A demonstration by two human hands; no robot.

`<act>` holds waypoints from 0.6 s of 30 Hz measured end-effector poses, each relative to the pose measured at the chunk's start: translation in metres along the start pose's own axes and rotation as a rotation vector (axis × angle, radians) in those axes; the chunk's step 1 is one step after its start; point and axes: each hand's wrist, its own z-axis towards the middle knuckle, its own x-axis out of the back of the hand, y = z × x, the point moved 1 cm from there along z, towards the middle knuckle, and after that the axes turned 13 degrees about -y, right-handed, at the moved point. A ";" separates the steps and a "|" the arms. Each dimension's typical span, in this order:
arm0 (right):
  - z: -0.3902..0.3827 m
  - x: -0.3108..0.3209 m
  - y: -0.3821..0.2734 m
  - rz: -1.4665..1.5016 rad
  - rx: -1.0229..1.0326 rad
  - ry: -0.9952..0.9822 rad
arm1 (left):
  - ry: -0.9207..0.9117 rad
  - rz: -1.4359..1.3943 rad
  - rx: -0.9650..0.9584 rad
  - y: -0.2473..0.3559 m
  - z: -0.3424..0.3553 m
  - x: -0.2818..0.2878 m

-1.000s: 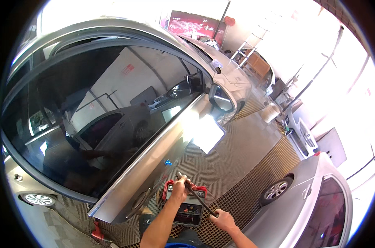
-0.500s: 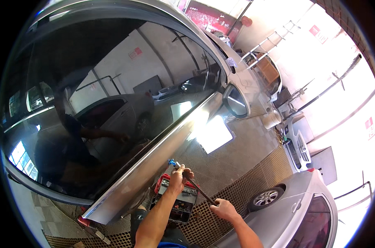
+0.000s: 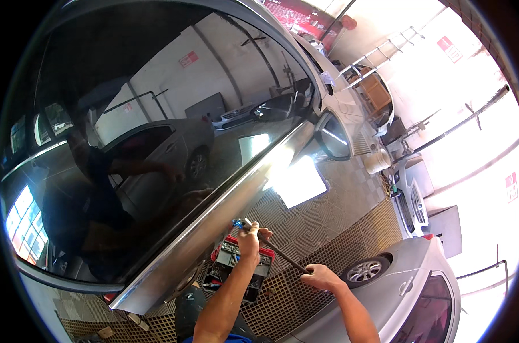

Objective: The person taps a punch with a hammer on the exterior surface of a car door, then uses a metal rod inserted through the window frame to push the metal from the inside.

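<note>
A dark, long-rodded dent puller (image 3: pixel 287 260) slants down to the right from the side of a silver car door (image 3: pixel 179 257). A small blue pull tab (image 3: pixel 237 223) sits at its light metal head, close to or against the door panel; I cannot tell which. My left hand (image 3: pixel 249 241) is closed round the rod near the head. My right hand (image 3: pixel 322 277) grips the rod's far end. Below my left forearm, an open tool box (image 3: pixel 265 270) with a red rim holds assorted tools, partly hidden by the arm.
Dark window glass (image 3: pixel 156 143) fills the left, reflecting the workshop. A side mirror (image 3: pixel 335 137) juts out above a bright white panel (image 3: pixel 305 186). A second silver car (image 3: pixel 351 311) stands at lower right. Along the wall are a bucket (image 3: pixel 376 162), a bumper (image 3: pixel 409 197) and a ladder (image 3: pixel 379 56).
My right hand has moved right and slightly up, and more rod shows between the hands. My left hand stays near the tab. The view has shifted slightly.
</note>
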 end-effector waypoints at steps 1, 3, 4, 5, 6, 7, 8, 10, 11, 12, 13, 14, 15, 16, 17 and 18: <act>0.000 0.004 -0.003 -0.023 0.001 -0.002 | 0.013 -0.030 0.004 -0.001 0.002 0.001; 0.000 0.010 -0.006 -0.079 -0.063 -0.013 | 0.015 -0.032 0.027 -0.002 0.005 0.002; 0.000 0.012 -0.008 -0.140 -0.028 0.003 | 0.003 -0.038 0.029 -0.003 0.006 0.003; 0.001 0.014 -0.009 -0.197 -0.033 0.022 | 0.023 -0.038 0.032 -0.004 0.006 0.004; 0.002 0.016 -0.009 -0.255 -0.051 0.042 | 0.029 -0.043 0.028 -0.004 0.007 0.005; 0.002 0.018 -0.010 -0.282 -0.036 0.061 | 0.033 -0.047 0.024 -0.003 0.007 0.006; 0.003 0.019 -0.010 -0.279 -0.035 0.063 | 0.037 -0.048 0.026 -0.003 0.006 0.006; 0.003 0.019 -0.008 -0.245 -0.062 0.037 | 0.003 -0.063 0.044 0.001 0.003 0.007; 0.003 0.018 -0.007 -0.237 -0.037 0.038 | -0.004 -0.068 0.041 0.004 0.001 0.007; 0.002 0.016 -0.005 -0.220 -0.027 0.025 | -0.021 -0.091 0.049 0.007 0.000 0.007; 0.002 0.014 -0.002 -0.200 -0.046 0.011 | -0.037 -0.016 0.064 0.009 -0.003 0.008; 0.001 0.012 0.000 -0.180 -0.024 0.009 | -0.040 0.015 0.071 0.012 -0.005 0.008; 0.001 0.009 0.003 -0.157 -0.030 0.009 | -0.061 0.029 0.076 0.013 -0.007 0.009; 0.001 0.008 0.008 -0.130 -0.071 0.004 | -0.057 0.052 0.091 0.015 -0.008 0.009; 0.001 0.006 0.010 -0.220 -0.021 0.057 | -0.047 0.044 0.073 0.015 -0.009 0.010; 0.001 0.006 0.012 -0.216 0.010 0.066 | -0.039 0.075 0.049 0.016 -0.009 0.010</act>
